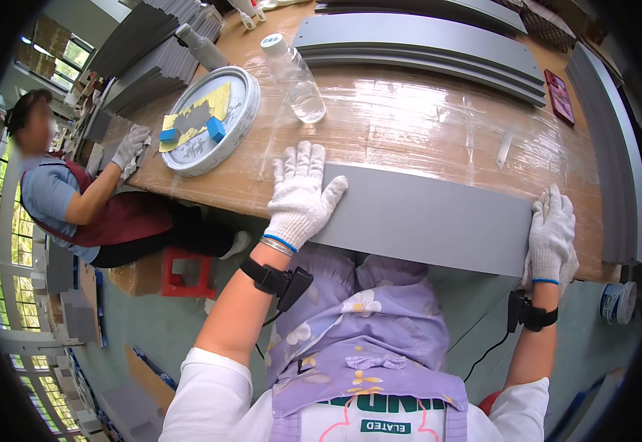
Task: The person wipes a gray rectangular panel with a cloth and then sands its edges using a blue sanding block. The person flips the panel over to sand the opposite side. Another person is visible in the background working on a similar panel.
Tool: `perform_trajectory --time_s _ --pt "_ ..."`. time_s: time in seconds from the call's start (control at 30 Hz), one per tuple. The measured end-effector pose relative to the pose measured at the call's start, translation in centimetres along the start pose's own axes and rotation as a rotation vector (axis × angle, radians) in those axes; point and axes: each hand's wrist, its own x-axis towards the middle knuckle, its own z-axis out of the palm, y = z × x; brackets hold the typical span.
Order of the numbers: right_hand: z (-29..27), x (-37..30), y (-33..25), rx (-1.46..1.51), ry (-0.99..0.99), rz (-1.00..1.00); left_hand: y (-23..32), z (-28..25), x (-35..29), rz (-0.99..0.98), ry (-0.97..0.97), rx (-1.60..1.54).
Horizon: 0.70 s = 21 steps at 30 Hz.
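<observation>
A long flat grey panel (pixel 431 217) lies across the table's near edge in front of me, slightly overhanging it. My left hand (pixel 300 193), in a white knitted glove, rests open at the panel's left end, fingers stretched toward the far side and thumb over its surface. At the other end is my right hand (pixel 551 234), also gloved, its fingers straight and close together along the panel's short edge. A bit of white shows beside that wrist; I cannot tell whether it is glove or cloth. Both forearms wear black wrist straps.
On the film-wrapped table (pixel 409 118) stand a clear bottle (pixel 297 85) and a round white tray (pixel 244 121) holding yellow sandpaper and blue blocks. Grey panels (pixel 417 44) are stacked at the back, more (pixel 608 162) at right near a phone (pixel 559 97). A gloved co-worker (pixel 89 184) sits left.
</observation>
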Motion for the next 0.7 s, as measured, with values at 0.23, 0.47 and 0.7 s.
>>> perform_trajectory --time_s 0.23,0.47,0.7 --pt "-3.2 -4.6 -17.8 0.548 -0.104 -0.6 8.4 -0.9 -2.0 0.39 0.039 -0.054" --pt "-1.2 1.8 0.8 0.181 0.011 0.113 -0.2 -1.9 -4.1 0.187 -0.013 0.009" --pt "-4.0 -2.0 18.3 -0.266 -0.063 0.548 0.8 -3.0 -6.9 0.506 -0.023 0.014"
